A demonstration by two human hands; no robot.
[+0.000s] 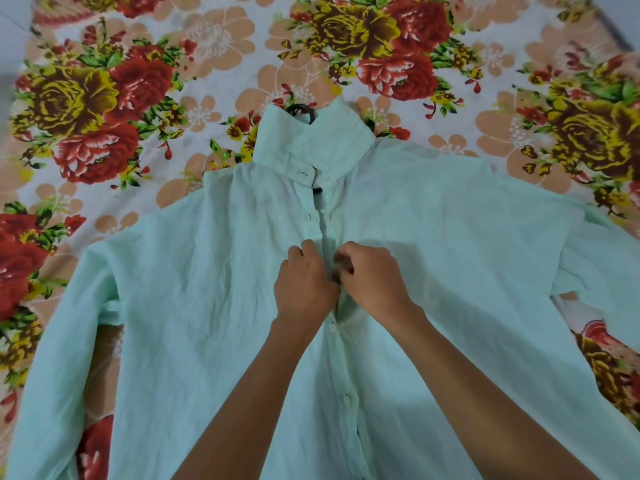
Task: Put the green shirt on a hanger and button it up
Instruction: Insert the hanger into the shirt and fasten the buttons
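Hands first: our left hand (pixel 304 285) and right hand (pixel 372 280) both pinched the placket of the green shirt (pixel 450 271) mid-chest. It lay flat on the floral bedsheet (pixel 207 64), black hanger (pixel 300 110) poking out behind the collar.

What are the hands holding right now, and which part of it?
Both hands, left and right, pinch the green shirt at its front button placket, mid-chest, one on each edge of the opening.
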